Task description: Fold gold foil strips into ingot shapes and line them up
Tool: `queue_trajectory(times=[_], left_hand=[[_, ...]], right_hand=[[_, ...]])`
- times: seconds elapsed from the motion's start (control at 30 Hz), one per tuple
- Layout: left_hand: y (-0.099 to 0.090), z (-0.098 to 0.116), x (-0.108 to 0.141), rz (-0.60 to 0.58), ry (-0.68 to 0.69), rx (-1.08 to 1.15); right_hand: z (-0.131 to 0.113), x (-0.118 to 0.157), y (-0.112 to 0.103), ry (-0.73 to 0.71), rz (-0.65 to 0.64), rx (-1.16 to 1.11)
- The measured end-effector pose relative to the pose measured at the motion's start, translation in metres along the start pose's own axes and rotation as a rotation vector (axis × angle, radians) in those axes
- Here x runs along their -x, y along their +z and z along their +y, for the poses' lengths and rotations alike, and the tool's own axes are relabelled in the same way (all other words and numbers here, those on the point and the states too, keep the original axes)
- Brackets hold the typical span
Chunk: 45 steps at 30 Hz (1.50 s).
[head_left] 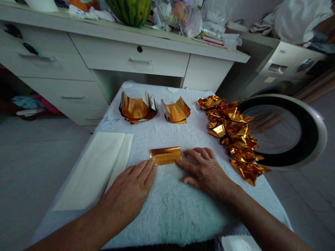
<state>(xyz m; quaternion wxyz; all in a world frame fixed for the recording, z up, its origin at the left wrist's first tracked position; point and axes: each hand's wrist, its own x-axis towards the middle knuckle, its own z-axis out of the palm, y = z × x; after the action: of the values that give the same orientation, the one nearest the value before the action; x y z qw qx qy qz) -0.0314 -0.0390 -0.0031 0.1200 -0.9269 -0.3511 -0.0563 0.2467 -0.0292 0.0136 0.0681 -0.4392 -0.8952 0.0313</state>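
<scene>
Across the back stood a white drawer unit [110, 52], dark keys [14, 31] hanging at its upper left drawer [56, 47], with a striped green watermelon [129, 12], a glass bowl [163, 15] and a clear plastic bag [216, 12] on its top. To the right, a washing machine [284, 59] stood with its round door [288, 130] open and a bulging white bag [300, 21] on top. At the far left, a light-blue cloth [27, 101] and a pink cloth [48, 104] lay low beside the drawers, near the grey floor [39, 150].

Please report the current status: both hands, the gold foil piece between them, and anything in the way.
Left hand and right hand at opposite ends of gold foil piece. Piece lies on cloth. Crumpled gold foil to the right, not in the way.
</scene>
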Motion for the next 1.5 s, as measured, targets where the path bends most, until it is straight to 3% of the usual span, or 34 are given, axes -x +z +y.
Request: queue_trajectory(times=[0.27, 0.43, 0.5, 0.6, 0.73, 0.87, 0.97, 1.1, 1.27, 1.5], left_hand=[[0.0, 0.001, -0.001, -0.022, 0.01, -0.023], [-0.006, 0.004, -0.006, -0.119, -0.002, -0.05], [-0.009, 0.004, -0.009, -0.137, -0.01, -0.038], [-0.014, 0.005, -0.013, -0.145, -0.032, -0.011], [-0.016, 0.004, -0.012, -0.135, -0.061, 0.023], [-0.008, 0.004, -0.003, -0.043, -0.064, 0.022], [0.001, 0.004, 0.003, 0.081, -0.06, 0.013], [0.009, 0.002, 0.005, 0.14, -0.064, 0.067], [0.01, -0.001, 0.006, 0.14, -0.054, 0.085], [0.005, 0.0, 0.006, 0.014, -0.083, 0.087]], right_hand=[[0.01, 0.015, -0.01, 0.064, -0.017, 0.004], [-0.009, -0.006, -0.035, 0.067, 0.122, -0.116], [-0.021, -0.023, -0.039, 0.002, 0.096, -0.192], [-0.036, -0.051, -0.031, -0.078, -0.036, -0.282], [-0.043, -0.07, -0.005, -0.105, -0.058, -0.214], [-0.045, -0.064, 0.007, -0.134, -0.018, -0.134], [-0.047, -0.055, 0.007, -0.136, -0.043, -0.097], [-0.05, -0.05, 0.009, -0.115, -0.071, -0.109], [-0.048, -0.042, 0.014, -0.124, -0.058, -0.127], [-0.047, -0.021, 0.004, -0.089, -0.107, -0.142]])
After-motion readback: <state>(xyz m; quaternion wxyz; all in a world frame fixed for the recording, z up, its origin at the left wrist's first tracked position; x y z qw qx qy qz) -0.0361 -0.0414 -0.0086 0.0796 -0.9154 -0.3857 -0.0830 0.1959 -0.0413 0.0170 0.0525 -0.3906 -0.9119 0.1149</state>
